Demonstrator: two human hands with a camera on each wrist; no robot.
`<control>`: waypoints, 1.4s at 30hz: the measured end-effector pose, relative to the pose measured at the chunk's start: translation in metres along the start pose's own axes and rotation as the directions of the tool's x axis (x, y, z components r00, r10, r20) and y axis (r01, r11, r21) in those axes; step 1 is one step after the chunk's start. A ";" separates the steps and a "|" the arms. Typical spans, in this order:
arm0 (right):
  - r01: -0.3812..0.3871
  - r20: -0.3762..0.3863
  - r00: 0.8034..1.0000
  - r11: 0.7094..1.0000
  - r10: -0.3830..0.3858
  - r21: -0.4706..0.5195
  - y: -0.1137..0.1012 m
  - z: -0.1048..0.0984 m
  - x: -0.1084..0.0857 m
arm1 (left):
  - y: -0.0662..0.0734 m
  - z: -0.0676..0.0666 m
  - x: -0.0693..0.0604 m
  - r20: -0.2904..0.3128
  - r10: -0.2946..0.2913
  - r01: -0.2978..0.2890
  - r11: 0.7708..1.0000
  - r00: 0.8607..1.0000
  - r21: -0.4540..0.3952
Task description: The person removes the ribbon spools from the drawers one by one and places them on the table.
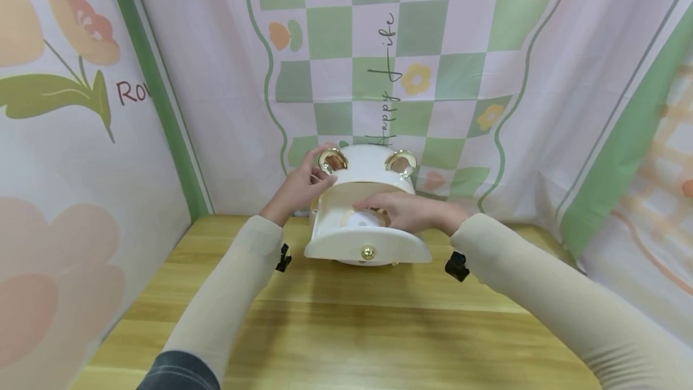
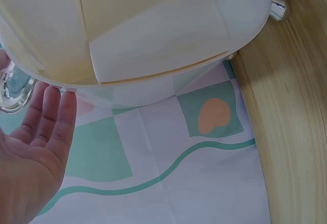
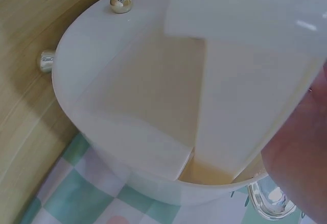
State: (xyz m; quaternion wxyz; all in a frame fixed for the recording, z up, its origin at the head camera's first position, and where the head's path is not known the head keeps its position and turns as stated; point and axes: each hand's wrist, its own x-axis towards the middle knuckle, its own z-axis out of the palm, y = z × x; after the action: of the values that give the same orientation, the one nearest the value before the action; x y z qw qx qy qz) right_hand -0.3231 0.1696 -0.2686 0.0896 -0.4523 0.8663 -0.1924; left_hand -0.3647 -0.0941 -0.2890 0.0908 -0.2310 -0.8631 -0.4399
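Observation:
A glossy white case [image 1: 370,164] with two gold rings on top stands at the back of the table. Its front panel [image 1: 335,245], which carries a round gold knob [image 1: 368,252], is tipped outward. My left hand [image 1: 304,188] rests at the upper left of the case by the left gold ring [image 1: 332,161]. In the left wrist view its fingers [image 2: 48,114] look fairly straight and touch the case's edge. My right hand [image 1: 406,209] reaches into the opening, beside a round white piece with a tan rim [image 1: 360,219]. Its fingertips are partly hidden, so a grip cannot be made out.
The case stands on short gold feet [image 3: 46,60] on a wood-grain table [image 1: 346,324]. Close behind hangs a checked green and white cloth [image 1: 373,77]. Another printed cloth [image 1: 70,197] hangs at the left, and one with a green band [image 1: 612,167] at the right.

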 end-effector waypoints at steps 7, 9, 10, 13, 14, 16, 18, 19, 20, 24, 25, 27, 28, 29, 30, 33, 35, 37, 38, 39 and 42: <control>-0.012 -0.026 1.000 1.000 0.011 -0.007 -0.001 -0.002 -0.002 | 0.000 0.000 0.000 0.000 -0.008 0.008 1.000 1.000 0.003; -0.023 -0.032 0.999 1.000 0.023 0.004 -0.003 -0.004 -0.003 | 0.000 -0.001 -0.001 0.000 -0.009 0.009 1.000 1.000 0.003; -0.031 -0.035 0.999 0.999 0.031 0.013 -0.004 -0.005 -0.004 | 0.001 -0.001 -0.001 0.000 -0.008 0.008 1.000 1.000 0.002; -0.041 -0.044 0.998 0.999 0.041 0.002 -0.006 -0.008 -0.007 | 0.000 -0.001 -0.001 0.000 -0.008 0.008 1.000 1.000 0.001; -0.044 -0.044 0.998 0.999 0.043 -0.007 -0.006 -0.010 -0.009 | 0.000 -0.001 -0.001 -0.001 -0.007 0.007 1.000 1.000 0.001; -0.045 -0.044 0.998 0.999 0.044 -0.023 -0.007 -0.012 -0.011 | 0.000 -0.001 -0.001 -0.002 -0.006 0.006 1.000 1.000 0.000; -0.035 -0.046 0.998 0.999 0.034 -0.034 -0.008 -0.013 -0.013 | 0.000 -0.001 -0.001 -0.004 -0.005 0.005 1.000 1.000 0.000; -0.032 -0.047 0.998 0.999 0.030 -0.035 -0.008 -0.014 -0.014 | 0.000 -0.001 -0.001 -0.005 -0.003 0.003 1.000 1.000 0.000; -0.029 -0.047 0.999 0.999 0.027 -0.033 -0.008 -0.015 -0.015 | 0.000 -0.002 -0.001 -0.005 -0.003 0.003 1.000 1.000 0.001; -0.031 -0.050 0.998 0.999 0.030 -0.015 -0.008 -0.017 -0.021 | -0.001 -0.001 -0.001 -0.005 -0.002 0.002 1.000 1.000 0.000; -0.033 -0.051 0.998 0.999 0.033 -0.010 -0.007 -0.017 -0.023 | -0.001 -0.001 -0.001 -0.004 -0.001 0.001 1.000 1.000 -0.001; -0.046 -0.057 0.997 0.999 0.045 -0.004 -0.006 -0.018 -0.026 | -0.001 -0.001 -0.001 -0.003 -0.003 0.003 1.000 1.000 -0.002; -0.053 -0.063 0.997 0.999 0.053 -0.004 -0.006 -0.018 -0.028 | -0.001 -0.001 -0.001 -0.002 -0.004 0.004 1.000 1.000 -0.002; -0.064 -0.070 0.995 0.998 0.064 -0.002 -0.006 -0.018 -0.030 | -0.001 -0.001 -0.001 -0.001 -0.005 0.005 1.000 1.000 -0.004; -0.074 -0.076 0.994 0.997 0.074 0.003 -0.005 -0.019 -0.032 | -0.001 -0.001 -0.001 -0.002 -0.006 0.006 1.000 1.000 -0.004; -0.100 -0.101 0.990 0.995 0.100 0.006 -0.004 -0.020 -0.039 | -0.001 -0.001 -0.001 -0.002 -0.004 0.004 1.000 1.000 -0.004; -0.116 -0.118 0.986 0.993 0.116 0.008 -0.003 -0.021 -0.044 | 0.000 -0.001 -0.001 -0.003 0.000 0.000 1.000 1.000 -0.003; -0.129 -0.131 0.983 0.992 0.129 0.010 -0.002 -0.022 -0.049 | 0.000 -0.001 -0.001 -0.003 0.004 -0.004 1.000 1.000 -0.001; -0.138 -0.135 0.981 0.990 0.140 0.020 -0.001 -0.023 -0.051 | 0.000 -0.001 -0.001 -0.003 0.007 -0.007 1.000 1.000 0.000; -0.145 -0.138 0.979 0.989 0.147 0.027 -0.001 -0.023 -0.054 | 0.000 -0.001 -0.001 -0.003 0.010 -0.010 1.000 1.000 0.002; -0.160 -0.142 0.976 0.986 0.166 0.052 0.001 -0.025 -0.062 | 0.000 0.000 0.000 -0.004 0.012 -0.012 1.000 1.000 0.004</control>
State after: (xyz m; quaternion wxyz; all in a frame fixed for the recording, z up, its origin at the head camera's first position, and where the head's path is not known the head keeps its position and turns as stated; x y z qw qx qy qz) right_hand -0.2966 0.2274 -0.2481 0.0506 -0.3627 0.9005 -0.2344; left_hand -0.3647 -0.0941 -0.2892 0.0955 -0.2351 -0.8624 -0.4380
